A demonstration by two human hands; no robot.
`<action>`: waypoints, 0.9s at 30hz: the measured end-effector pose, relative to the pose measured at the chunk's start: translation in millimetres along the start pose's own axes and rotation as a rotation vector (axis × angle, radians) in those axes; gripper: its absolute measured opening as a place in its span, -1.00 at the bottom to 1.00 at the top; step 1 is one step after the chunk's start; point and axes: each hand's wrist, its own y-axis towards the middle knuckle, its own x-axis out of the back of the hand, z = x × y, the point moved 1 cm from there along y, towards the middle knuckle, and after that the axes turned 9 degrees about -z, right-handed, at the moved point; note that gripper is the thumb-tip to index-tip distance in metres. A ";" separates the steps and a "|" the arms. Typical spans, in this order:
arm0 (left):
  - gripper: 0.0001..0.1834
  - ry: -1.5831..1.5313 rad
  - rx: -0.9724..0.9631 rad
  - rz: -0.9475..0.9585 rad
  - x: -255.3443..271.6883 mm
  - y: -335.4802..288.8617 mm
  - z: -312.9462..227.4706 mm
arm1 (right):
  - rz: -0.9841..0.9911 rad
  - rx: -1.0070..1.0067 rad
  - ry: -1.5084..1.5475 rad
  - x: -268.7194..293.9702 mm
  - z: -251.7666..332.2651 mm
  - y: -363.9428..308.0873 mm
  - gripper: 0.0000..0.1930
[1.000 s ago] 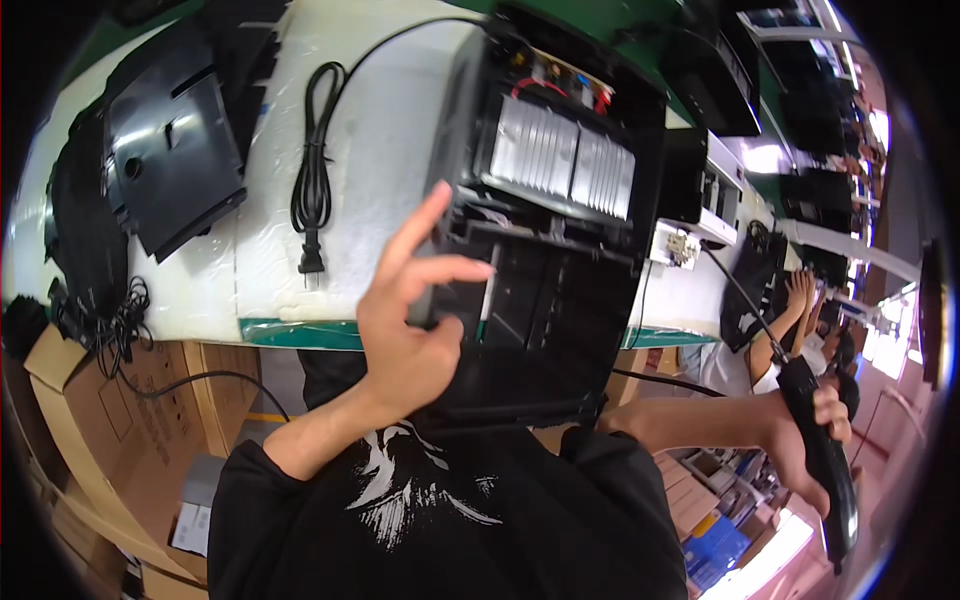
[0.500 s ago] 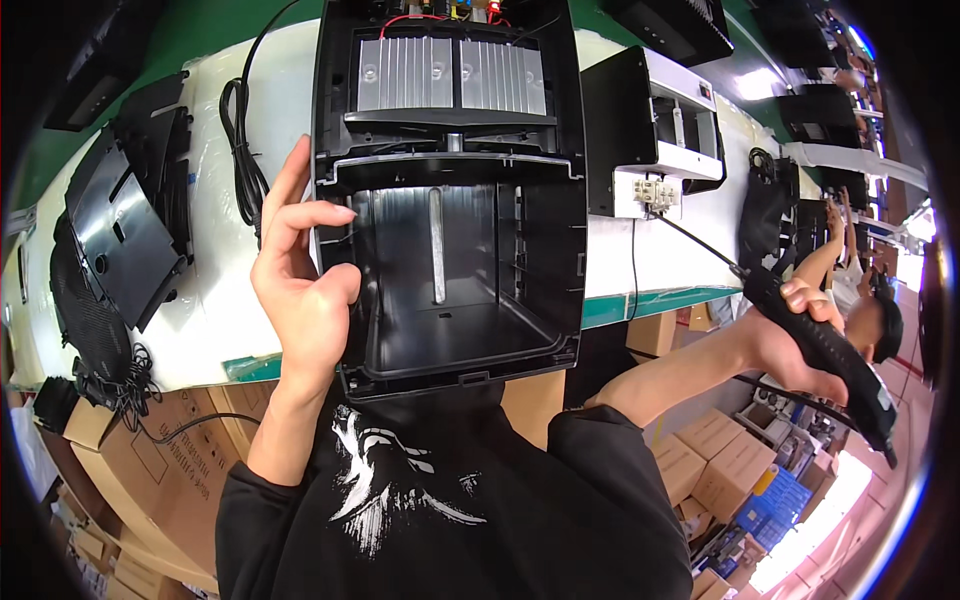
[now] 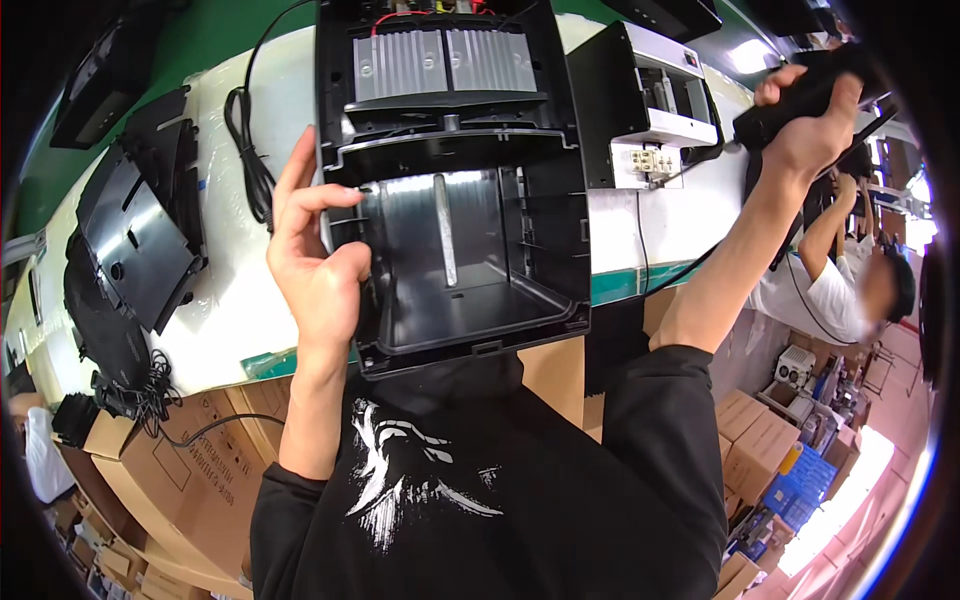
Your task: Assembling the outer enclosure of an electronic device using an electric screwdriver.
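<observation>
A deep black plastic housing [image 3: 545,330] stands open towards me, with two finned silver heat sinks [image 3: 400,65] and some wires in its upper part. My left hand [image 3: 320,255] grips its left wall, the thumb on the inner side and one finger stretched along the outside. At the upper right, my raised right hand [image 3: 815,135] is wrapped around a long black corded tool [image 3: 785,105]. Its exact kind is hard to make out. A black cord runs along my right forearm.
Right of the housing stands a white and black box-shaped device [image 3: 665,75] with a terminal block [image 3: 648,161]. Black panels [image 3: 140,235] and a coiled cable [image 3: 245,150] lie at left. Cardboard boxes [image 3: 190,480] stand below the table. Another person [image 3: 835,290] is at far right.
My right hand has swung up and away with the black tool, from the lower right to the upper right. My left hand stays on the housing. The view has shifted slightly.
</observation>
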 end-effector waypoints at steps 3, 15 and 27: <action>-0.57 0.019 0.008 -0.006 -2.6 -1.3 1.6 | 0.003 -0.016 -0.022 16.8 -0.4 -23.3 -0.52; -0.55 0.003 0.025 0.022 1.8 -0.1 3.2 | 0.055 0.423 1.117 94.6 138.1 -134.1 -0.68; -0.54 0.057 0.033 0.025 2.3 -0.9 0.9 | 0.466 -0.015 0.418 58.7 115.9 -157.1 -0.44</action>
